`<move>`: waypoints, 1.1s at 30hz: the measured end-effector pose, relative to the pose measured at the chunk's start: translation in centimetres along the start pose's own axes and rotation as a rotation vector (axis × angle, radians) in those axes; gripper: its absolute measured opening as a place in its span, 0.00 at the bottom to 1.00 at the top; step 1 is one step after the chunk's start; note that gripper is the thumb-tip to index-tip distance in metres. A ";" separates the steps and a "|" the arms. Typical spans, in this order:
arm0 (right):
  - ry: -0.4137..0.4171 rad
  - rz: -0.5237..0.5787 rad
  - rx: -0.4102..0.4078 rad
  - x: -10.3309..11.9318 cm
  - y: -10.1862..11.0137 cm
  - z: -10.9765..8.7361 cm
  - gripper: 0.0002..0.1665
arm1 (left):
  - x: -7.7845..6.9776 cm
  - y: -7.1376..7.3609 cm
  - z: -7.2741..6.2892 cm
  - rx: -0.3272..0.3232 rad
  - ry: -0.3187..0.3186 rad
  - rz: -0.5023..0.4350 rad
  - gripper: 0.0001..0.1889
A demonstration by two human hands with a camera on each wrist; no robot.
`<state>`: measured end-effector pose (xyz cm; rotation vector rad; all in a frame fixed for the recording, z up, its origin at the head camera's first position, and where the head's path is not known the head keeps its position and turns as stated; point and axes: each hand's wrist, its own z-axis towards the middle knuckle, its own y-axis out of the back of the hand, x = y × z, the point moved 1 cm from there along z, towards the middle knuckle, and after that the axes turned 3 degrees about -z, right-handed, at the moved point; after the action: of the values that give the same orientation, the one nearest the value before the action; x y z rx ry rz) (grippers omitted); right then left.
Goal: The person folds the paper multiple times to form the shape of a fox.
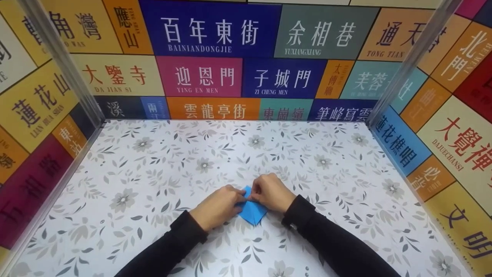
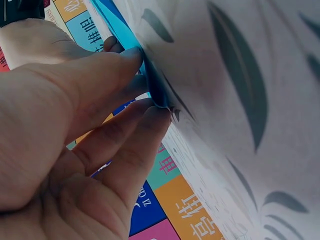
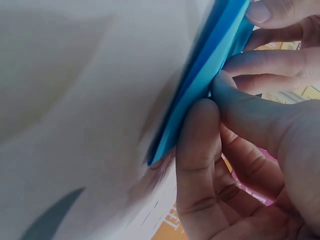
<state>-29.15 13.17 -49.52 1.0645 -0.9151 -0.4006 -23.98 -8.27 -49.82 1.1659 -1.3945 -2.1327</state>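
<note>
A small piece of folded blue origami paper (image 1: 253,212), kite-shaped with a crease down its middle, lies on the flowered white tabletop. From its left side my left hand (image 1: 221,206) holds it, thumb on the paper and fingertips at its far edge in the left wrist view. My right hand (image 1: 273,192) pinches near the upper part, thumb and index finger meeting at a fold. Seen edge-on in the right wrist view, the paper (image 3: 200,82) has several stacked layers. Fingers of both hands hide part of its upper half.
The tabletop (image 1: 165,154) has a grey floral print. Upright panels with colourful Chinese lettering (image 1: 200,77) stand behind and on both sides. Transparent strips (image 1: 63,57) run along the corners where the panels meet. Black sleeves (image 1: 326,234) cover both forearms.
</note>
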 end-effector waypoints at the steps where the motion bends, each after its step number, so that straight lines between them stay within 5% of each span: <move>1: 0.005 -0.009 -0.001 0.0 0.0 0.0 0.13 | 0.1 0.0 0.1 0.001 0.002 -0.007 0.16; 11: 0.038 -0.049 -0.014 0.4 0.2 0.1 0.14 | 1.2 0.2 0.6 -0.034 -0.023 -0.128 0.13; 21: 0.002 -0.015 0.013 0.5 0.2 0.3 0.13 | 2.8 1.1 3.8 -0.105 0.120 -0.192 0.02; 28: 0.021 -0.034 -0.001 0.5 0.1 0.2 0.12 | 4.0 1.3 5.9 -0.074 0.249 -0.202 0.05; 33: -0.002 -0.030 0.007 0.6 0.1 0.1 0.13 | 4.3 1.4 6.8 -0.057 0.283 -0.217 0.06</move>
<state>-28.90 12.78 -49.13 1.0855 -0.9039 -0.4235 -32.09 -7.70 -49.29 1.5867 -1.1193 -2.0287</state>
